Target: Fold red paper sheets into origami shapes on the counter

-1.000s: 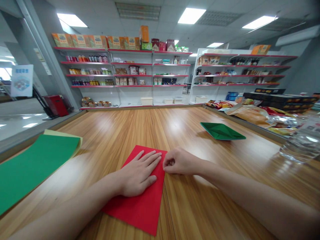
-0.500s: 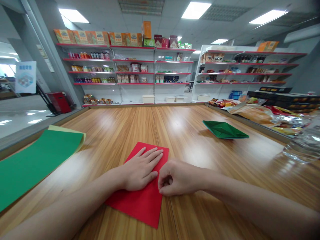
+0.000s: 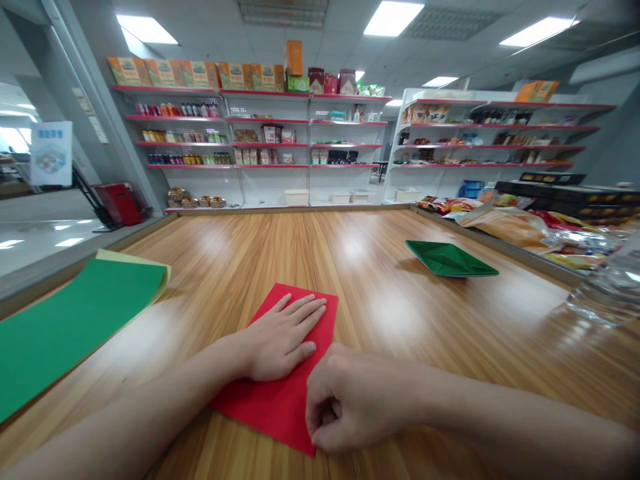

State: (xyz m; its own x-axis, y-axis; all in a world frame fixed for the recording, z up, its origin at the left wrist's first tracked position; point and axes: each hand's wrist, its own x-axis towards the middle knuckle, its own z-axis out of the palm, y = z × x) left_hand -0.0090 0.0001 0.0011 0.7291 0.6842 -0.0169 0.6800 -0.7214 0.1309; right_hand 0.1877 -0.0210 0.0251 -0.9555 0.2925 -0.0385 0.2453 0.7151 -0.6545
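Observation:
A red sheet of paper [image 3: 280, 415], seemingly folded, lies slanted on the wooden table before me. My left hand [image 3: 283, 339] rests flat on its upper part, fingers stretched out and a little apart. At the paper's lower right edge, close to the near corner, my right hand [image 3: 350, 400] is curled closed. Its thumb and index finger come together on that edge, and the other fingers are tucked into the palm. How much of the paper lies between the fingertips is hidden.
Green and pale yellow sheets [image 3: 85, 320] lie on the left. A folded green paper piece [image 3: 450, 259] sits on the right, with a clear plastic bottle [image 3: 607, 287] nearer me. Snack packets [image 3: 515, 227] lie beyond the table's right rim [image 3: 480, 237]. Stocked shelves [image 3: 265, 121] stand behind.
My right hand has slid toward me down the right edge of the red paper, from about its middle to near the lower corner. My left hand and the paper have stayed put.

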